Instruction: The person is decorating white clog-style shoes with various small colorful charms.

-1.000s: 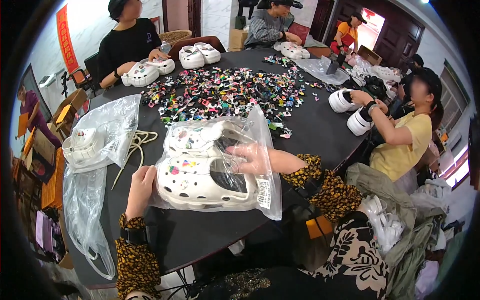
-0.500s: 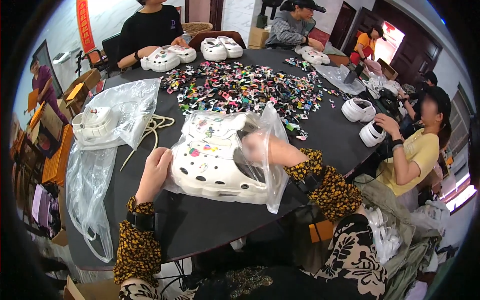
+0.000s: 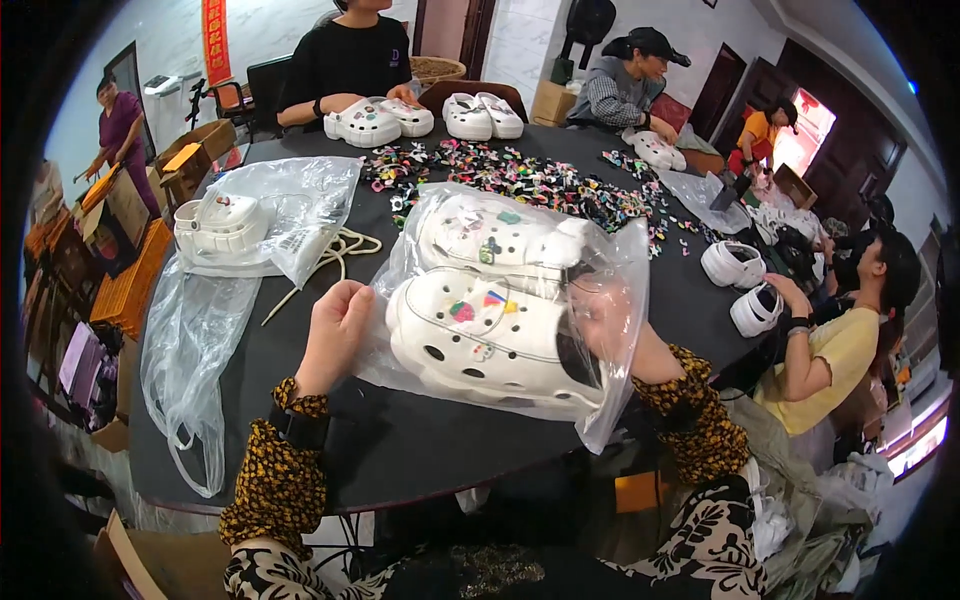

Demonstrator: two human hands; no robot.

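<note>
In the head view, we see a pair of white clogs (image 3: 425,315) inside a clear bag (image 3: 627,275), before us at the near side of the black desk (image 3: 400,465), their toes toward our left and bright charms on their uppers. Our left hand (image 3: 338,338) has its thumb and fingers closed narrowly on the bag's edge by the toes. Our right hand (image 3: 612,318) shows through the plastic beside the heel openings; we cannot tell how its fingers are set or what they grip. Beyond lies a heap of small colourful charms (image 3: 570,190). To its left we see a bagged white shoe (image 3: 222,235) with a pale cord (image 3: 347,244) near it. At our right, a person in yellow (image 3: 835,365) reaches toward two white shoes (image 3: 735,265).
</note>
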